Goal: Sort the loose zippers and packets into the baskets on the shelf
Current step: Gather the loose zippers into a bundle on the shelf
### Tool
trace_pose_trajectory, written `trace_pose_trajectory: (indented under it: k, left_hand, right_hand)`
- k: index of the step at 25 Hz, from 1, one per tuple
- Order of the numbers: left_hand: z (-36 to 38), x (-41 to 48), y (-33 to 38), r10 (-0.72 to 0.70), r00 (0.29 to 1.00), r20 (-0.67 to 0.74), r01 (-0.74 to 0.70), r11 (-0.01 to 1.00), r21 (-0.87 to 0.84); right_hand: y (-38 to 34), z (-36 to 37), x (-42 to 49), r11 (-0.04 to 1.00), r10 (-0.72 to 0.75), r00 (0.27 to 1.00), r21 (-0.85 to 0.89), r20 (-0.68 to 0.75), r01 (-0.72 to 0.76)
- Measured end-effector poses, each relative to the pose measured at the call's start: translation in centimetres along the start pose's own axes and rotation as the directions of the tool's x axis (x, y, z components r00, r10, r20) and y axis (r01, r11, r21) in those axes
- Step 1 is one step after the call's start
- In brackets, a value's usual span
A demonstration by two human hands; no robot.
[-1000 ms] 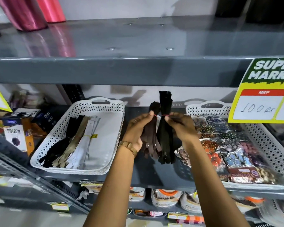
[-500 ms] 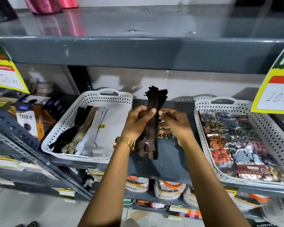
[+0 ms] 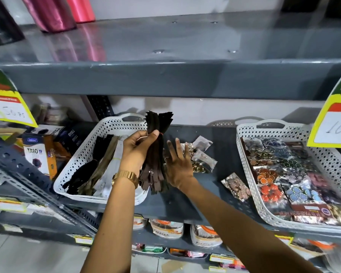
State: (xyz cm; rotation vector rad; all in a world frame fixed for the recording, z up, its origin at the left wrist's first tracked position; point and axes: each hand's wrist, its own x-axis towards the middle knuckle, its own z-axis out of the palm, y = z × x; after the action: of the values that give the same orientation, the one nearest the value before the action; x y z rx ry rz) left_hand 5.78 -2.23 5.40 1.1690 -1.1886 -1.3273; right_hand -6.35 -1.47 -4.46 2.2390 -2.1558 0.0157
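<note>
Left hand clamped on dark brown zipper bundle (red band), right hand spread apart

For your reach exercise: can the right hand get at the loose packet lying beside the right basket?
Probably yes. The right hand is open and empty, the loose packet lies uncovered on the shelf left of the right basket, with nothing between them.

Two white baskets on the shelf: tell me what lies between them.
In the head view, between the left basket and the right basket, loose packets lie on the grey shelf; another packet sits nearer the right basket.
</note>
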Motion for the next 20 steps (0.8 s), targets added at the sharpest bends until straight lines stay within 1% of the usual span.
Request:
trace_pose_trajectory:
  k: [2,3,4,6,8,9,11,14,16,18,20]
  left_hand:
    - [0.0,0.0,-0.3,-0.020,1.000,-0.007,0.020,1.000,0.022]
    - [0.1,0.1,-0.5,-0.033,0.999,-0.015,0.033,0.999,0.027]
    - [0.3,0.2,-0.7,-0.048,0.999,-0.023,0.048,0.998,0.027]
    - [0.8,0.4,-1.4,-0.090,0.996,-0.016,0.090,0.996,0.025]
    - [1.6,0.5,-2.3,-0.120,0.992,0.028,0.120,0.992,0.030]
    - [2.0,0.4,-2.9,-0.122,0.991,0.047,0.120,0.992,0.041]
    - [2.9,0.3,-4.0,-0.105,0.994,0.042,0.100,0.990,0.101]
    - [3.9,0.3,-5.6,-0.044,0.999,0.026,0.038,0.979,0.199]
    - [4.4,0.4,-6.6,0.014,1.000,0.015,-0.018,0.941,0.339]
    - [4.9,0.5,-7.5,0.056,0.998,0.032,-0.065,0.893,0.445]
    - [5.3,0.6,-8.3,0.032,0.998,0.051,-0.053,0.866,0.498]
  right_hand:
    - [1.5,0.1,0.7,0.997,0.046,0.999,-0.063,0.006,-0.046]
    - [2.4,0.2,0.9,0.994,0.089,0.996,-0.063,0.013,-0.088]
    - [3.4,0.4,0.9,0.990,0.139,0.990,-0.038,0.029,-0.138]
    - [5.5,0.7,0.8,0.972,0.216,0.972,0.070,0.093,-0.223]
    - [7.1,0.9,0.4,0.951,0.223,0.959,0.176,0.173,-0.253]
    - [7.7,1.0,0.1,0.946,0.214,0.959,0.205,0.187,-0.251]
    - [8.5,1.4,-0.7,0.945,0.209,0.965,0.220,0.158,-0.241]
    - [9.2,2.1,-2.5,0.948,0.253,0.955,0.157,0.153,-0.276]
    - [9.3,2.5,-3.6,0.948,0.279,0.944,0.109,0.177,-0.300]
    - [9.3,2.2,-4.2,0.945,0.285,0.943,0.117,0.171,-0.306]
    - [9.4,1.4,-4.5,0.939,0.282,0.948,0.162,0.147,-0.304]
